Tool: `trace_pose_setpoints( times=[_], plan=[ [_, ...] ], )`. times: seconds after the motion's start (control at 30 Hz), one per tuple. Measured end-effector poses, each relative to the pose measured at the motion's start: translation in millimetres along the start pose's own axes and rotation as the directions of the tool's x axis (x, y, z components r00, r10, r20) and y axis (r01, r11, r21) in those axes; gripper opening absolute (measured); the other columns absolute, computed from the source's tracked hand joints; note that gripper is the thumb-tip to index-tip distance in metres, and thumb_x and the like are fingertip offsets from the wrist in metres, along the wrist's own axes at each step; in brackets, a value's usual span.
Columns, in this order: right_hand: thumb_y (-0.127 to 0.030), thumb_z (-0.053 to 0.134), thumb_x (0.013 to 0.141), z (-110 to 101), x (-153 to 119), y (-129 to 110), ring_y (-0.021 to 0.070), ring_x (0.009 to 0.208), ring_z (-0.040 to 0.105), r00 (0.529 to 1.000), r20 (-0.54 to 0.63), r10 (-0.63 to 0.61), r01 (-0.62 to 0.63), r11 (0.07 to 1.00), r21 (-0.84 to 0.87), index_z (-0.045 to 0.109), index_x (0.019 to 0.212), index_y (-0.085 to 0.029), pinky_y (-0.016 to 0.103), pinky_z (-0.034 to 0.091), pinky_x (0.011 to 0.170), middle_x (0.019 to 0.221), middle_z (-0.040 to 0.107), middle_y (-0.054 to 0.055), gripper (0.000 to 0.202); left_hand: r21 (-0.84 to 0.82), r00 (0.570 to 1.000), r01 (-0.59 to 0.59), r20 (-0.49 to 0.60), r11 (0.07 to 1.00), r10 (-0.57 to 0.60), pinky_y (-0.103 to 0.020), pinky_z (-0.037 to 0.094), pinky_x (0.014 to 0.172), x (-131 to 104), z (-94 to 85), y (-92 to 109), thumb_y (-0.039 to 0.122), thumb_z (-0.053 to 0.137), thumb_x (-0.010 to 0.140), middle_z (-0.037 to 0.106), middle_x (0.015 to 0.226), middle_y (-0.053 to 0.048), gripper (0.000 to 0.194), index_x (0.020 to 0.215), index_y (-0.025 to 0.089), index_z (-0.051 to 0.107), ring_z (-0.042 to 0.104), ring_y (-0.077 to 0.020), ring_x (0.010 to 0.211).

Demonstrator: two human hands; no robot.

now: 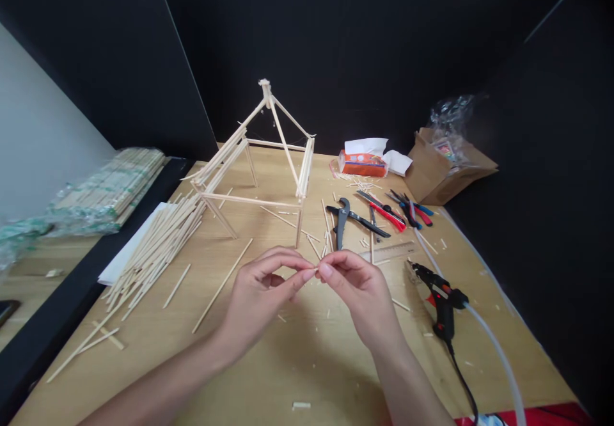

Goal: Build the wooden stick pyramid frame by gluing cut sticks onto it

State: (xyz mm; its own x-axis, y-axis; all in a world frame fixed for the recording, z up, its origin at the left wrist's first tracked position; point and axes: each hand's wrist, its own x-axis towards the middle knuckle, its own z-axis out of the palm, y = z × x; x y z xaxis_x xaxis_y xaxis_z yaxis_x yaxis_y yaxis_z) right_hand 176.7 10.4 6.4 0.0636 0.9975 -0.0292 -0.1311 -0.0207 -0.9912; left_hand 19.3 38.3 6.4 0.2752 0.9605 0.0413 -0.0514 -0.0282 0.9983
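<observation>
Pale wood covers the desk (297,362), and above its near middle the two hands meet fingertip to fingertip. The left hand (259,295) and the right hand (359,288) each pinch with thumb and forefinger, and between the two pinches sits a tiny stick piece (317,270), almost hidden by the fingertips. The other fingers of both hands curl loosely inward.

Beyond the hands, toward the far middle of the desk, stands a stick frame (261,164): a square of thin rods on legs, with slanted rods rising to a peak. A loose heap of sticks (158,247) lies along the left edge, partly on a white sheet (125,254). Single sticks and short offcuts are scattered over the desk top.

Right of the frame lie black cutters (343,221), and beside them red-handled pliers (386,212) and a further pair with blue and red handles (415,210). A clear ruler (391,251) lies just in front of them. Near the right edge rests a black glue gun (439,298), its cord running to the near edge. At the far right corner sit an orange tissue pack (362,162) and a cardboard box (444,170). Off the desk to the left, bundled sticks in plastic wrap (110,189) lie on a separate surface.
</observation>
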Motion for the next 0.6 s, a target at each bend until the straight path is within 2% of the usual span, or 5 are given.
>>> trace_pose_setpoints(
  times=[0.17, 0.3, 0.37, 0.43, 0.6],
  plan=[
    [-0.037, 0.065, 0.083, -9.5, -1.0, -1.0, 0.0147, 0.077, 0.059, 0.997, -0.075, -0.010, 0.001, 0.992, -0.127, 0.066, 0.084, -0.022, 0.027, 0.046, 0.074, 0.078, 0.066, 0.000, 0.015, -0.033, 0.981, 0.161, 0.111, 0.986, -0.157, -0.017, 0.050, 0.045, 9.3, -1.7, -0.9, 0.030, 0.072, 0.075, 0.065, 0.081, -0.003, 0.011, 0.078, 0.020, 0.071, 0.057, -0.0119, 0.066],
    [-0.043, 0.057, 0.086, -46.6, -39.1, 24.7, 0.0196, 0.083, 0.061, 0.954, -0.299, 0.015, -0.120, 0.934, -0.336, 0.064, 0.095, -0.023, 0.032, 0.046, 0.078, 0.085, 0.067, 0.004, 0.023, -0.094, 0.957, 0.267, 0.143, 0.959, -0.252, -0.016, 0.049, 0.044, 12.3, -5.4, 0.0, 0.033, 0.073, 0.073, 0.063, 0.078, -0.002, 0.013, 0.078, 0.020, 0.070, 0.057, -0.0134, 0.069],
    [-0.047, 0.056, 0.085, -72.2, -69.1, 47.8, 0.0227, 0.086, 0.060, 0.877, -0.479, -0.035, -0.260, 0.804, -0.534, 0.061, 0.100, -0.022, 0.035, 0.046, 0.076, 0.095, 0.066, 0.007, 0.030, -0.103, 0.951, 0.292, 0.143, 0.951, -0.276, -0.016, 0.049, 0.045, 11.8, -7.1, 1.8, 0.032, 0.073, 0.074, 0.063, 0.080, -0.001, 0.012, 0.078, 0.022, 0.070, 0.057, -0.0125, 0.069],
    [-0.052, 0.053, 0.084, -97.0, -96.7, 69.5, 0.0256, 0.090, 0.057, 0.752, -0.632, -0.189, -0.417, 0.606, -0.678, 0.057, 0.103, -0.019, 0.038, 0.045, 0.078, 0.102, 0.062, 0.010, 0.038, -0.094, 0.950, 0.297, 0.134, 0.950, -0.283, -0.015, 0.048, 0.046, 10.2, -7.4, 5.5, 0.032, 0.073, 0.074, 0.062, 0.082, 0.000, 0.010, 0.076, 0.023, 0.069, 0.056, -0.0105, 0.066],
    [-0.066, 0.052, 0.076, -141.4, -108.0, 87.0, 0.0371, 0.108, 0.051, 0.577, -0.706, -0.412, -0.603, 0.368, -0.708, 0.050, 0.114, -0.005, 0.049, 0.039, 0.091, 0.110, 0.057, 0.024, 0.072, -0.084, 0.958, 0.280, 0.086, 0.956, -0.273, -0.012, 0.043, 0.040, 5.2, -4.9, 19.7, 0.033, 0.077, 0.068, 0.061, 0.078, 0.002, 0.014, 0.068, 0.022, 0.069, 0.047, -0.0042, 0.049]
  ],
)
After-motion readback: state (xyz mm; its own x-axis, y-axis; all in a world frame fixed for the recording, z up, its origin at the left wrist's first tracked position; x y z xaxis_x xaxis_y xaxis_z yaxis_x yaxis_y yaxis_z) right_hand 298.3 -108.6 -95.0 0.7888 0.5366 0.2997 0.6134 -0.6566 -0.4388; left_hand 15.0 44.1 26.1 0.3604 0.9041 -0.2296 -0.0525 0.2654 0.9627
